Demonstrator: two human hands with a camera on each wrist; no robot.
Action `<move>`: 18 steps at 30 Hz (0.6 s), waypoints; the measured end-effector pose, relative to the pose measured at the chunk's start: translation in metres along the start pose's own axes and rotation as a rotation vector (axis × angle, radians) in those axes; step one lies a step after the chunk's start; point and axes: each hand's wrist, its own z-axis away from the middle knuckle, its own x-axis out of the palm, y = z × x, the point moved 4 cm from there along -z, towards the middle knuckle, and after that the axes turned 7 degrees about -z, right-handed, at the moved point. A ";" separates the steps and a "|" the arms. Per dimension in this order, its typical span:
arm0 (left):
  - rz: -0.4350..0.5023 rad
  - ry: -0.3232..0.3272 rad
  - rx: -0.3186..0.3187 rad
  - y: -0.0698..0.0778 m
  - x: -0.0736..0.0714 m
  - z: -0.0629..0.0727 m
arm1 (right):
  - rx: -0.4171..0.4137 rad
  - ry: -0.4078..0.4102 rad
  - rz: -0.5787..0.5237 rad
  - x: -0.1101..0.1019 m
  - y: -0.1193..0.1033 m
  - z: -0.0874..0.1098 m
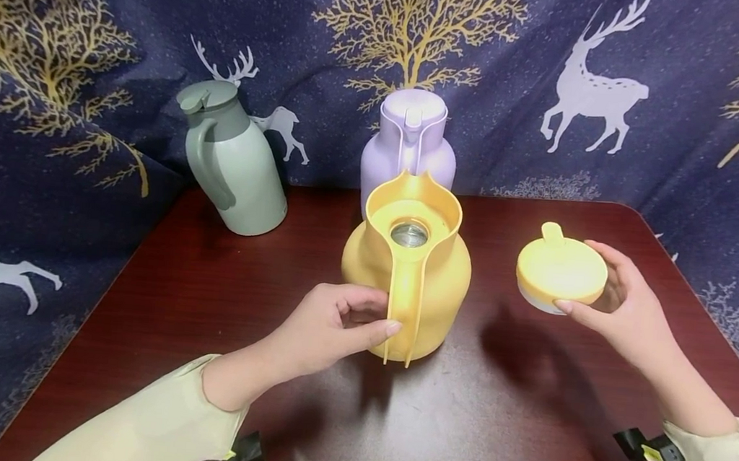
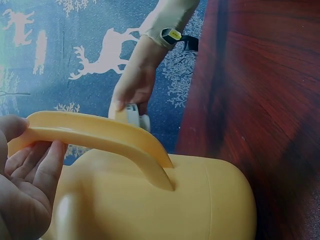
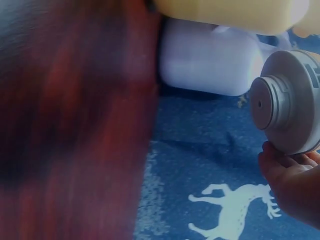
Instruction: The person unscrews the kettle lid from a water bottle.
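A yellow thermos jug (image 1: 443, 287) stands at the middle of the table with its top uncovered, showing the round metallic mouth inside. Its handle faces me, and my left hand (image 1: 329, 325) grips that handle between thumb and fingers. To the right, my right hand (image 1: 630, 316) holds the jug's yellow lid (image 1: 562, 271) by its rim, raised above the table. From below, the right wrist view shows the lid's grey underside (image 3: 295, 105) with a round stopper. In the left wrist view the left fingers (image 2: 47, 170) curl under the handle (image 2: 100, 131).
A lilac thermos jug (image 1: 375, 162) stands behind the yellow one, partly hidden by it. At the back left is a green thermos jug (image 1: 252, 185) with its lid on. The dark red table (image 1: 260, 294) meets a blue cloth (image 1: 493, 146) with deer and trees behind.
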 end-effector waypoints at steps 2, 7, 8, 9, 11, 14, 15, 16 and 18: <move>0.002 -0.001 0.009 0.000 0.000 0.001 | 0.003 -0.008 0.059 -0.001 0.005 0.003; -0.004 -0.006 -0.004 -0.001 0.000 -0.001 | 0.028 -0.019 0.191 -0.005 0.015 0.010; -0.005 -0.007 -0.007 -0.001 0.000 -0.001 | 0.037 -0.021 0.194 -0.006 0.017 0.011; -0.007 -0.007 -0.010 -0.002 0.000 -0.001 | 0.045 -0.022 0.200 -0.007 0.018 0.012; -0.010 -0.006 -0.011 -0.003 0.000 -0.001 | 0.059 -0.023 0.196 -0.009 0.021 0.013; -0.013 -0.005 -0.009 -0.003 0.000 -0.001 | 0.083 -0.023 0.211 -0.009 0.025 0.014; -0.013 -0.005 -0.010 -0.003 0.000 -0.001 | 0.089 -0.024 0.225 -0.009 0.026 0.015; -0.014 -0.005 -0.011 -0.003 -0.001 -0.002 | 0.095 -0.027 0.248 -0.009 0.027 0.015; -0.014 -0.005 -0.011 -0.003 -0.001 -0.001 | 0.101 -0.033 0.313 -0.009 0.029 0.015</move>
